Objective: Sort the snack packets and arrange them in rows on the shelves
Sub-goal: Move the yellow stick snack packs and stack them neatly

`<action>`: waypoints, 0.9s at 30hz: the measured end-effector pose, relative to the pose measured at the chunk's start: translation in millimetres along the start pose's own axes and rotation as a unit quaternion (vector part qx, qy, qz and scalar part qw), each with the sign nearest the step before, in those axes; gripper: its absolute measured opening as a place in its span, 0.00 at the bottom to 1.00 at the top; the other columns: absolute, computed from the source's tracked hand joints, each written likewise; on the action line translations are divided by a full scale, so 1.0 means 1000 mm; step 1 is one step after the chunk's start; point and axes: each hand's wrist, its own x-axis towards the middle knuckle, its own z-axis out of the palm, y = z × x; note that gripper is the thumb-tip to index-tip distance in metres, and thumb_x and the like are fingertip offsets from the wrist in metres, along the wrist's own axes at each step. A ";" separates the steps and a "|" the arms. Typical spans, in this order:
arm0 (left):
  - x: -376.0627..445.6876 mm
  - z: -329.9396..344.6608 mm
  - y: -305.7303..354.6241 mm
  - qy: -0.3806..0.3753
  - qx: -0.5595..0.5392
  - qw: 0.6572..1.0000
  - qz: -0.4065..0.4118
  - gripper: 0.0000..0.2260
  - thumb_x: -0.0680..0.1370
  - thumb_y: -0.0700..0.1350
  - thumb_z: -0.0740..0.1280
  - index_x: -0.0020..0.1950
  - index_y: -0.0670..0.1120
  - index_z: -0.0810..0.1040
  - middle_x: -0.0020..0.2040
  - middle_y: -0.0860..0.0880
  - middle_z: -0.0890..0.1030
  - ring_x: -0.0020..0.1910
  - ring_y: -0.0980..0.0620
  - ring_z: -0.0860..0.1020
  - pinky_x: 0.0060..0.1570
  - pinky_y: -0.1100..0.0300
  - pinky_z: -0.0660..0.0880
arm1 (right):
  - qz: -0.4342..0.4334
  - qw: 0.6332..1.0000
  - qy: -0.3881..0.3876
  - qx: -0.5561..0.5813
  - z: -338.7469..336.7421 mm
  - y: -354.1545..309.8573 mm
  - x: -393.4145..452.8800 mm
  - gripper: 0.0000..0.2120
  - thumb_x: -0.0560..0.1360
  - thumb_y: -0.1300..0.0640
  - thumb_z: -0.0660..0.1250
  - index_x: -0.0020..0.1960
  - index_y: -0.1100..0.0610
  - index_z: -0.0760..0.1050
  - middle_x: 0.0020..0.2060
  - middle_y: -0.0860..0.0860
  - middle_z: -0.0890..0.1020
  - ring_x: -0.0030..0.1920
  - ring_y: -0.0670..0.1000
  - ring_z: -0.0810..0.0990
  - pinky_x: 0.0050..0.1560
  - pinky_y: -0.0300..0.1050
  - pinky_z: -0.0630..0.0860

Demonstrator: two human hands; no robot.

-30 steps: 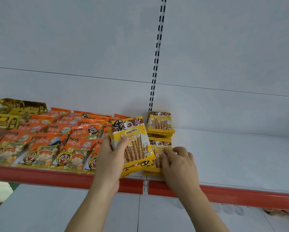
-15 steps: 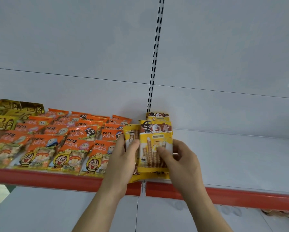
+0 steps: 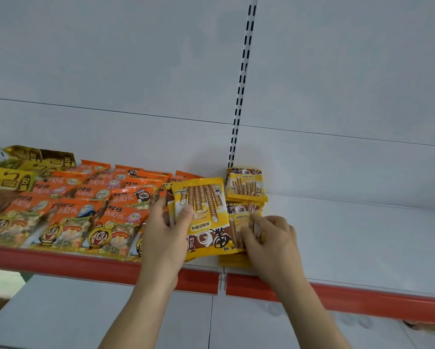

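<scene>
A white shelf (image 3: 350, 238) with a red front edge (white panels behind) carries orange packets (image 3: 85, 212) at left. The left hand (image 3: 164, 238) grips a yellow wafer packet (image 3: 203, 217) near the front edge; the right hand (image 3: 272, 238) presses curled fingers on the front stack (image 3: 239, 212).

- The light is bright, even and cool, with no hard-edged shadow anywhere on the white back panel (image 3: 110, 71).
- A soft grey shade sits on the panel just behind the rear stack of yellow wafer-roll packets (image 3: 245, 183).
- My right hand (image 3: 274, 238) is smeared by motion; its fingers (image 3: 255, 217) blur into the packet print.
- The orange snack packets (image 3: 80, 215) at the left lose sharpness toward the frame edge, with faint glare on the foil.
- The wide lens bows the red shelf edge (image 3: 60, 260) and tilts the slotted upright (image 3: 244, 79).
</scene>
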 end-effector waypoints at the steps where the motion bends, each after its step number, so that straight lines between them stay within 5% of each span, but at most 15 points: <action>1: 0.001 0.000 -0.001 -0.005 0.006 1.000 -0.005 0.23 0.78 0.60 0.71 0.71 0.56 0.74 0.60 0.55 0.84 0.61 0.51 0.82 0.61 0.45 0.78 | 0.001 1.000 -0.002 -0.021 0.001 0.000 -0.001 0.20 0.80 0.45 0.64 0.70 0.47 0.75 0.63 0.49 0.74 0.66 0.52 0.68 0.66 0.49 0.69; 3: 0.002 -0.001 -0.002 -0.008 0.016 1.000 -0.005 0.09 0.80 0.54 0.70 0.60 0.63 0.77 0.55 0.58 0.85 0.57 0.53 0.83 0.57 0.50 0.78 | 0.009 0.999 -0.011 -0.028 0.001 0.002 -0.001 0.20 0.80 0.44 0.64 0.70 0.47 0.75 0.65 0.49 0.73 0.67 0.52 0.66 0.67 0.48 0.67; 6: 0.002 0.002 -0.004 -0.020 0.026 0.999 0.001 0.07 0.81 0.51 0.70 0.50 0.64 0.76 0.47 0.59 0.86 0.51 0.55 0.84 0.49 0.55 0.79 | -0.002 1.000 0.020 0.013 -0.003 -0.003 -0.004 0.20 0.80 0.45 0.63 0.70 0.48 0.75 0.66 0.48 0.72 0.68 0.52 0.67 0.66 0.48 0.69; 9: -0.002 0.009 0.002 -0.042 0.054 0.998 0.014 0.13 0.79 0.55 0.72 0.61 0.64 0.75 0.56 0.59 0.84 0.57 0.58 0.82 0.51 0.61 0.76 | -0.035 0.993 0.061 0.096 -0.015 -0.017 -0.008 0.23 0.79 0.42 0.61 0.72 0.48 0.72 0.65 0.44 0.75 0.68 0.49 0.70 0.66 0.52 0.72; 13: -0.008 0.020 0.008 -0.090 0.089 0.991 0.046 0.34 0.76 0.59 0.73 0.79 0.56 0.65 0.66 0.63 0.76 0.65 0.59 0.75 0.56 0.66 0.72 | -0.055 0.992 -0.026 0.110 -0.030 -0.030 0.001 0.34 0.75 0.37 0.67 0.78 0.38 0.58 0.64 0.39 0.76 0.65 0.45 0.73 0.64 0.49 0.74; 16: -0.008 0.023 0.012 -0.117 0.100 0.986 0.068 0.40 0.70 0.67 0.70 0.79 0.58 0.65 0.69 0.60 0.77 0.67 0.58 0.76 0.66 0.55 0.75 | -0.044 0.986 -0.059 0.150 -0.047 -0.028 0.014 0.30 0.75 0.46 0.74 0.72 0.33 0.66 0.53 0.39 0.82 0.53 0.40 0.80 0.53 0.43 0.80; 20: -0.007 0.024 0.015 -0.121 0.067 0.988 0.064 0.41 0.70 0.65 0.71 0.80 0.57 0.63 0.69 0.63 0.75 0.70 0.59 0.73 0.71 0.52 0.71 | 0.041 0.959 0.026 0.281 -0.061 -0.022 0.021 0.17 0.75 0.58 0.75 0.61 0.43 0.78 0.43 0.46 0.85 0.41 0.47 0.84 0.40 0.43 0.80; 24: -0.010 0.028 0.017 -0.114 0.032 0.992 0.041 0.46 0.68 0.72 0.72 0.81 0.59 0.61 0.78 0.58 0.69 0.78 0.54 0.67 0.76 0.42 0.66 | 0.123 0.863 0.090 0.482 -0.054 -0.028 0.014 0.15 0.75 0.65 0.73 0.59 0.59 0.73 0.48 0.57 0.84 0.43 0.56 0.87 0.41 0.49 0.83; 27: -0.008 0.034 0.018 -0.094 0.032 0.994 0.042 0.40 0.72 0.67 0.73 0.80 0.61 0.63 0.71 0.60 0.76 0.70 0.58 0.74 0.71 0.45 0.72 | 0.135 0.878 0.065 0.455 -0.040 -0.032 -0.001 0.15 0.74 0.61 0.75 0.55 0.57 0.72 0.46 0.56 0.85 0.43 0.55 0.87 0.44 0.54 0.84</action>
